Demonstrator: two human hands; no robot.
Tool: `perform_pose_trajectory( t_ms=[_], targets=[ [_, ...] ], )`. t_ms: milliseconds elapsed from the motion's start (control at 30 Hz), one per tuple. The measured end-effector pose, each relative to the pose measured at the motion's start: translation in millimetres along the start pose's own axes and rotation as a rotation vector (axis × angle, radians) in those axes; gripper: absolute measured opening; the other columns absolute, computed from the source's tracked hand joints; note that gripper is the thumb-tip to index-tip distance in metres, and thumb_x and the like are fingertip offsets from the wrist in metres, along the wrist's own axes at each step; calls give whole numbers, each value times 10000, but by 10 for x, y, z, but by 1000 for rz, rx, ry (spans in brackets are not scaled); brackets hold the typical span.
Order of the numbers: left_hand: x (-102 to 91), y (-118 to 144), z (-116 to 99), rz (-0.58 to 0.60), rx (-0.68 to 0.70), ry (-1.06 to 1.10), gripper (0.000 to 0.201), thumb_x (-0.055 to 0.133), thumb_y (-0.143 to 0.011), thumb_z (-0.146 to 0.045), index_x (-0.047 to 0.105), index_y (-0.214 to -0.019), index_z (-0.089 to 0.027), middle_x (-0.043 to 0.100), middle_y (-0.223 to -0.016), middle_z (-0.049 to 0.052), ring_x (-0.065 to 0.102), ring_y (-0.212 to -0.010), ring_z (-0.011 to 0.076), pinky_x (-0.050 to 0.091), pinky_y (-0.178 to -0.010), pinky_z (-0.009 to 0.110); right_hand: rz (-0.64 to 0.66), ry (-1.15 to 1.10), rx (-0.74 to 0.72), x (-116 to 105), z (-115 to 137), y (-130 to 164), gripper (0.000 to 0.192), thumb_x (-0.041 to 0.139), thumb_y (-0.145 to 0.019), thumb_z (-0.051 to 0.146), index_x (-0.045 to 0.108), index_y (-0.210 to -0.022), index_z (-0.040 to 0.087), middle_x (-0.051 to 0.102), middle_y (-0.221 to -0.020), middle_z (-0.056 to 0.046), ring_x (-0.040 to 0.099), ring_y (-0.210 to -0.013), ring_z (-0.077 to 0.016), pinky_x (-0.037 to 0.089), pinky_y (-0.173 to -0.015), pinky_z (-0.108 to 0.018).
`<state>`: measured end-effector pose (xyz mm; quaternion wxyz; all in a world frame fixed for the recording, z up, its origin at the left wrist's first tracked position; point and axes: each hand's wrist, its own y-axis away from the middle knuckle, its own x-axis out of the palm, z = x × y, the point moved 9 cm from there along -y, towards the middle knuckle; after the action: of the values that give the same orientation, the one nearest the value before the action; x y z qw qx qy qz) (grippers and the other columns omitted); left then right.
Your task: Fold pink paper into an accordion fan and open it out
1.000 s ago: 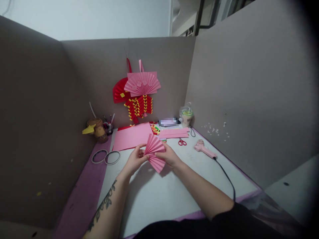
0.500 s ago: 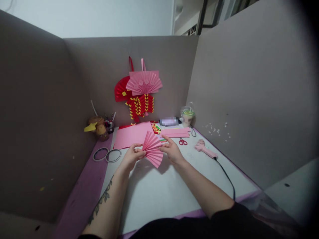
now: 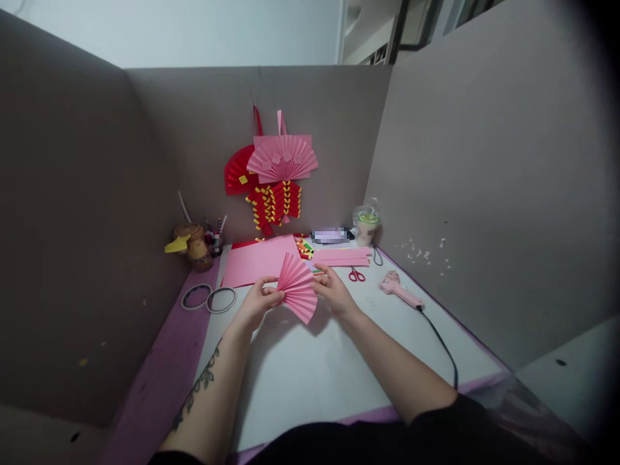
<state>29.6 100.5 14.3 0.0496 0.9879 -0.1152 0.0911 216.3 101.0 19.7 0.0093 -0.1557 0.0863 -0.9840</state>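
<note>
A pink pleated paper fan (image 3: 296, 287) is held above the white desk mat (image 3: 310, 381), spread open toward the right. My left hand (image 3: 256, 303) pinches the fan's folded base. My right hand (image 3: 334, 292) touches the fan's outer edge from the right, fingers partly spread. Behind the fan lie a large pink paper sheet (image 3: 254, 260) and a stack of pink paper strips (image 3: 341, 257).
Red scissors (image 3: 356, 276) and a pink glue gun (image 3: 400, 290) with a black cord lie to the right. Two tape rings (image 3: 209, 299) sit left. A red and pink fan decoration (image 3: 274, 177) hangs on the back partition. A cup (image 3: 365, 225) and pen holder (image 3: 196, 245) stand at the back.
The fan has tilted so its pleats face more to the right. My right hand slid from behind the fan to its outer edge. The view shifted slightly.
</note>
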Motion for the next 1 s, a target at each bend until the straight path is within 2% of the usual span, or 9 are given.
perform_pose_trajectory(
  t_ms=[100, 233, 433, 567, 633, 800, 1000],
  targets=[
    [58, 12, -1, 18, 0, -6, 633, 803, -570, -272, 472, -1099, -167, 621, -667, -24, 569, -572, 88, 412, -596, 211, -55, 6, -6, -26, -1, 26, 557, 704, -612, 236, 474, -1117, 195, 528, -559, 97, 484, -514, -106, 368, -576, -252],
    [55, 15, -18, -13, 10, -19, 622, 783, -570, -266, 473, -1099, -160, 625, -663, -19, 551, -552, 86, 404, -585, 214, -135, 19, -65, -109, 79, 43, 523, 705, -611, 212, 489, -1087, 186, 534, -561, 96, 483, -532, -104, 379, -613, -259],
    [3, 17, -6, -94, -6, -79, 576, 746, -558, -254, 477, -1056, -153, 621, -630, -18, 534, -519, 89, 386, -552, 214, -134, 100, -157, -114, 197, 63, 467, 701, -644, 248, 492, -1060, 205, 545, -561, 92, 503, -545, -116, 394, -621, -268],
    [-7, 14, -14, -98, 5, -49, 574, 750, -549, -257, 479, -1045, -159, 617, -617, -24, 539, -523, 92, 385, -554, 213, -159, 103, -191, -176, 216, 50, 381, 667, -701, 312, 509, -1032, 210, 547, -583, 75, 545, -600, -132, 421, -667, -287],
    [-11, 11, -14, -96, 11, -30, 578, 760, -544, -260, 481, -1040, -161, 618, -614, -25, 538, -519, 90, 382, -555, 210, -161, 86, -185, -202, 196, 30, 364, 655, -718, 342, 507, -1024, 210, 558, -606, 64, 568, -645, -143, 429, -695, -296],
    [-4, 11, -29, -99, 44, 7, 611, 800, -530, -274, 476, -1036, -163, 648, -679, 2, 591, -607, 114, 418, -619, 227, -59, 69, -94, -108, 74, -2, 465, 716, -653, 332, 482, -1039, 218, 621, -724, 29, 584, -687, -154, 437, -701, -305],
    [61, 24, -48, -57, 55, 13, 624, 811, -547, -303, 485, -1067, -189, 665, -783, 15, 610, -676, 122, 440, -661, 244, -94, 79, -96, -103, 68, 7, 429, 722, -616, 296, 505, -978, 220, 538, -610, 77, 527, -579, -121, 419, -636, -279]
  ],
)
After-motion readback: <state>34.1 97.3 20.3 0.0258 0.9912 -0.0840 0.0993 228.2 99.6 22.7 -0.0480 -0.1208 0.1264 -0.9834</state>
